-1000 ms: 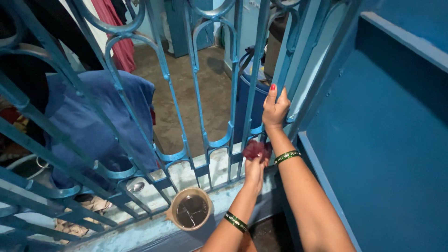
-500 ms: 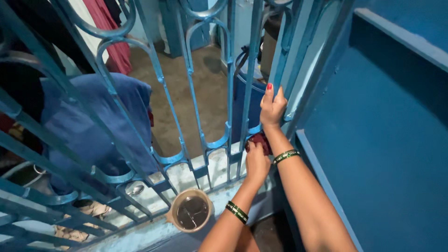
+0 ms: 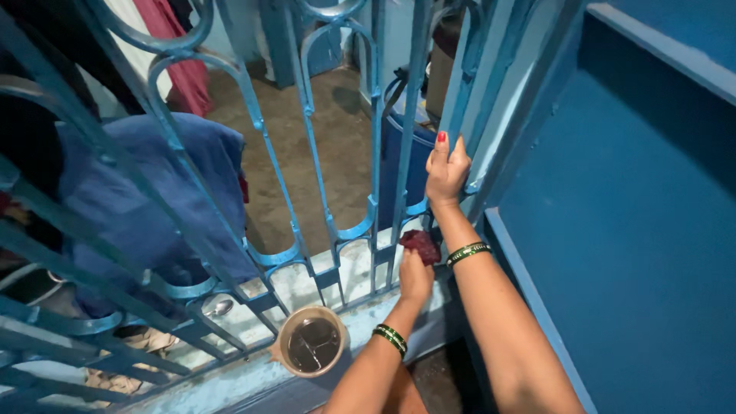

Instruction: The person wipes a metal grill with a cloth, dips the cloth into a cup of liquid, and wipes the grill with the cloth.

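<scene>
Dark red cloth [image 3: 420,244] bunched in left hand [image 3: 415,277] against blue metal grille [image 3: 307,153] at frame centre — right hand [image 3: 446,172] clamped on bar above, brown cup [image 3: 310,342] on ledge [image 3: 360,276] lower left.

Narrow gaps between the grille bars [image 3: 381,138]; bowl [image 3: 310,341] blocks the ledge [image 3: 253,307].

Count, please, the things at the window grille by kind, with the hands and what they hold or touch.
Hands: 2, the left hand holding the dark red cloth, the right hand gripping a bar of the blue grille
Dark red cloth: 1
Green bangles: 2, left wrist, right wrist
Cup of dark liquid: 1
Spoon: 1
Total: 7
</scene>
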